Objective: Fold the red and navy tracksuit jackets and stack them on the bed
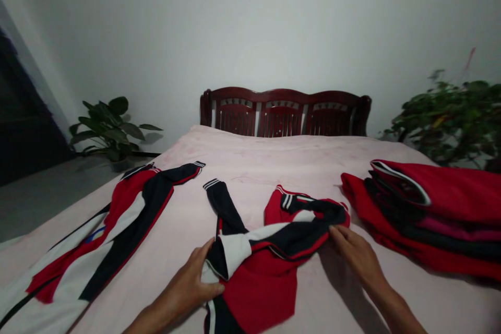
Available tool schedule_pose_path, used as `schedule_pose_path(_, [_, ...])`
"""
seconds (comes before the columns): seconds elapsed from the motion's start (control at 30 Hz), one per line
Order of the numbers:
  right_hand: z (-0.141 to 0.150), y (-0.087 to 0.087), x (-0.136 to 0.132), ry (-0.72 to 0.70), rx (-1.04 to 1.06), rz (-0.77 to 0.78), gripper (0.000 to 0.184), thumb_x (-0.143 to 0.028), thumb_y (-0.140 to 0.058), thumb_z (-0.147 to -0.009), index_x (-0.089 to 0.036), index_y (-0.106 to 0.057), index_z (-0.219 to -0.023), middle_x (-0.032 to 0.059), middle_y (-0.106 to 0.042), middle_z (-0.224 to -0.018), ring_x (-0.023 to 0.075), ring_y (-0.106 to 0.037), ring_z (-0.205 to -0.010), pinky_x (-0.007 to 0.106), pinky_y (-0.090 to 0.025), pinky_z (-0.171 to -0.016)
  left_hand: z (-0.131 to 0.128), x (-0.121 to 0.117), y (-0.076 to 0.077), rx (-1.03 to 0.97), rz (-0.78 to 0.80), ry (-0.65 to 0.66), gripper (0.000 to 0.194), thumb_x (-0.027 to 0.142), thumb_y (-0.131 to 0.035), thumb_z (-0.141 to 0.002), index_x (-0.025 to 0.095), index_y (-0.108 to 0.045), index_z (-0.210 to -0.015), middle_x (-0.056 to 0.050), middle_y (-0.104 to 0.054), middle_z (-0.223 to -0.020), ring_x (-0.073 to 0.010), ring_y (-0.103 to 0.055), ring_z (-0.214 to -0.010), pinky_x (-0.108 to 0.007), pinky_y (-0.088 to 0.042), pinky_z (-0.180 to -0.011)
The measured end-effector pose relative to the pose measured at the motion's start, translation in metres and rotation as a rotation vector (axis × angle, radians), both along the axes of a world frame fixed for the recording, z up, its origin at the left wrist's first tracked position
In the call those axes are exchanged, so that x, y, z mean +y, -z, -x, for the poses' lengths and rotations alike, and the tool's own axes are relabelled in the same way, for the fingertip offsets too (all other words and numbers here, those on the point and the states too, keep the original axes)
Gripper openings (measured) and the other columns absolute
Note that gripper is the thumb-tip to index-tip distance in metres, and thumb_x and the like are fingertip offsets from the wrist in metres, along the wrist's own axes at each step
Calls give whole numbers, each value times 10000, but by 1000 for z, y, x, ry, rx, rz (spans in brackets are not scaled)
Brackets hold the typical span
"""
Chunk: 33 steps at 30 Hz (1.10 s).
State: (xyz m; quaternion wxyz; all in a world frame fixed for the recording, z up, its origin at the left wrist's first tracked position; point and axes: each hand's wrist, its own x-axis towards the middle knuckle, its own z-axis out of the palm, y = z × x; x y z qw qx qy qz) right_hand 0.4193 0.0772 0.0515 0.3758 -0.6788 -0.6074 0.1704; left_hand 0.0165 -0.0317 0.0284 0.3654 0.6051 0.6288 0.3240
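Roughly crosswise, the garment point(287, 240) stretches, one sleeve point(226, 210) toward the headboard point(284, 96).

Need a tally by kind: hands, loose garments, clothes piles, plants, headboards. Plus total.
Hands: 2 (left hand, right hand)
Loose garments: 2 (held garment, garment at far left)
Clothes piles: 1 (folded pile)
Plants: 2 (left plant, right plant)
Headboards: 1 (wooden headboard)
Total: 8
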Motion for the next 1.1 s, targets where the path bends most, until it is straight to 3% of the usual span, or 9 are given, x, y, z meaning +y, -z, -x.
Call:
schedule_pose_path(0.13, [28, -31, 22, 6, -384, -206, 404, -461, -366, -941, -234, -699, -969, 77, -723, -958, 263, -633, -907, 362, -453, -756, -19, -3, 8, 62, 53, 40, 1047, 214, -691, -638, 262, -199, -1561, -121, -572, -1377, -296, -605, -1181, -346, -482, -953])
schedule_pose_path(0.3, [54, -36, 46, -293, -701, -507, 432, -199, -480, -850, -174, -611, -1261, 123, -628, -1255, 303, -472, -1233, 472, -290, -1087, -20, 5, -4, 354, -57, 169, 544, 120, -551, -725, 330, -615, -1223, -31, -700, -1095, -239, -669, -1017, -292, -478, -850])
schedule_pose_path(0.43, [52, -38, 43, -685, -868, -315, 312, -119, -508, -751, -201, -702, -981, 69, -685, -954, 260, -560, -1056, 506, -150, -1162, 15, 31, -51, 794, -179, 17, 496, 93, -456, -798, 334, -639, -1191, -30, -629, -1154, -215, -661, -894, -286, -453, -696])
schedule_pose_path(0.57, [55, -46, -3, -729, -811, -251, 294, -190, -569, -741, -171, -673, -1016, 88, -664, -961, 255, -571, -961, 487, -264, -1097, 62, 62, -94, 989, -413, -262, 423, 147, -454, -861, 268, -642, -1219, -65, -519, -1379, -288, -601, -1071, -346, -459, -798])
schedule_pose_path(0.67, [64, -49, -53, -866, -707, -146, 350, -235, -591, -771, -204, -651, -1115, 89, -667, -1054, 251, -581, -965, 397, -404, -915, 98, 74, -94, 1035, -477, -302, 429, 137, -389, -888, 219, -641, -1225, -81, -425, -1488, -321, -569, -1136, -391, -451, -879])
schedule_pose_path(0.77, [67, -44, -77, -1049, -583, 30, 265, -338, -580, -858, -242, -682, -1083, 53, -704, -1005, 210, -629, -887, 315, -440, -798, 133, 73, -76, 1007, -152, -103, 389, 111, -422, -839, 240, -702, -1078, -78, -604, -1299, -300, -626, -1052, -365, -465, -817])
schedule_pose_path(0.9, [60, -37, -37, -755, -480, -71, 323, -354, -433, -964, -249, -673, -1153, 66, -707, -1108, 212, -637, -994, 329, -467, -863, 159, 57, -69, 969, 233, -72, 196, 138, -523, -730, 233, -694, -733, -70, -705, -834, -302, -670, -829, -343, -442, -671])
schedule_pose_path(1.0, [62, -34, 10, -553, -574, -260, 426, -359, -509, -927, -210, -582, -1319, 119, -619, -1312, 272, -545, -1192, 429, -413, -1011, 143, 51, -82, 994, 26, -165, 211, 177, -456, -802, 229, -658, -768, -61, -694, -839, -265, -656, -794, -341, -445, -690])
schedule_pose_path(1.1, [77, -29, 34, -744, -761, -299, 354, -365, -539, -921, -212, -646, -1223, 111, -670, -1190, 270, -565, -1132, 472, -361, -1053, 105, 57, -86, 904, -277, 2, 280, 167, -410, -863, 244, -656, -970, -47, -703, -1065, -227, -642, -987, -341, -464, -880])
